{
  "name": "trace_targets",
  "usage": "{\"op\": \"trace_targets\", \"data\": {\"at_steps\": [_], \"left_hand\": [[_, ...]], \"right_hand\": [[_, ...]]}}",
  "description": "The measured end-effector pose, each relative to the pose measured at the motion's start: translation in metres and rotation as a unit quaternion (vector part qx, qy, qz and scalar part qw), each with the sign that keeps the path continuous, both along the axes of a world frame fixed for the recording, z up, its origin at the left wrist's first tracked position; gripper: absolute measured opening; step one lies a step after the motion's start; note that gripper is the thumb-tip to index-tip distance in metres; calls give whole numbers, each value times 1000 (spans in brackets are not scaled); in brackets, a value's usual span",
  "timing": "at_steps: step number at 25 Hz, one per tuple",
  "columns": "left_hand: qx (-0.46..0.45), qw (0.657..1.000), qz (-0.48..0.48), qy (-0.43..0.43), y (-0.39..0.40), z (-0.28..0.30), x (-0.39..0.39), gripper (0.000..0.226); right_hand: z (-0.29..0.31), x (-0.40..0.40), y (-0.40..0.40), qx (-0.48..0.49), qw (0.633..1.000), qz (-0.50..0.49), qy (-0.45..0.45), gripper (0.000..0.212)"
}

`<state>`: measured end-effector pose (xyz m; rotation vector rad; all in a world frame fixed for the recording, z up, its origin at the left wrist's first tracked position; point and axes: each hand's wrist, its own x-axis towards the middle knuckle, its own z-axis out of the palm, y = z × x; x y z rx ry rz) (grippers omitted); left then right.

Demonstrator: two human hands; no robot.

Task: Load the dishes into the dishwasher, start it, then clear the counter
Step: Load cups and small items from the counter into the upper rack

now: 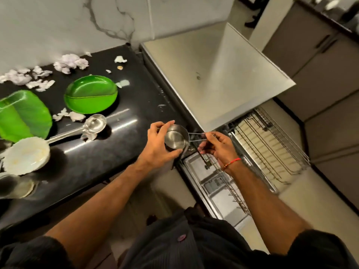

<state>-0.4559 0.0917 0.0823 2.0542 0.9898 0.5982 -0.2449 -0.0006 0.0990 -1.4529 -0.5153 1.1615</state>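
left hand point(158, 145) cupping steel cup point(175, 139), right hand point(215, 145) pinching its handle

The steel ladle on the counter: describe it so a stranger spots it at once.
On the black counter, look between the round green plate and the white bowl. The steel ladle lies there flat, the only long-handled shiny utensil, untouched by either hand.
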Motion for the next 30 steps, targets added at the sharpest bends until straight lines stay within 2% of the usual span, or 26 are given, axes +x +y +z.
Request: {"op": "trace_targets", "data": {"at_steps": [4, 9, 13, 16, 20, 25, 28, 30], "left_hand": [[14, 994, -103, 18, -11, -7, 55, 95], [20, 978, -197, 60, -35, -12, 160, 88], [26, 957, -254, 140, -45, -21, 266, 83], [-2, 932, -291, 216, -52, -28, 340, 80], [-63, 915, -288, 276, -60, -42, 416, 71], [-102, 905, -277, 306, -70, -69, 471, 64], [-108, 900, -276, 319, -76, -81, 485, 62], [-112, 895, -275, 332, -79, -87, 485, 60]], "right_hand": [[-6, 56, -54, -36, 999, -18, 30, 11], [-16, 142, -117, -54, 991, -77, 90, 17], [-40, 218, -144, -59, 975, -171, 129, 14], [-71, 276, -157, -78, 958, -236, 146, 14], [-123, 347, -169, -119, 929, -318, 148, 14], [-190, 403, -172, -201, 905, -358, 112, 19], [-215, 421, -168, -200, 898, -376, 108, 22], [-230, 428, -166, -207, 908, -354, 83, 16]]}}
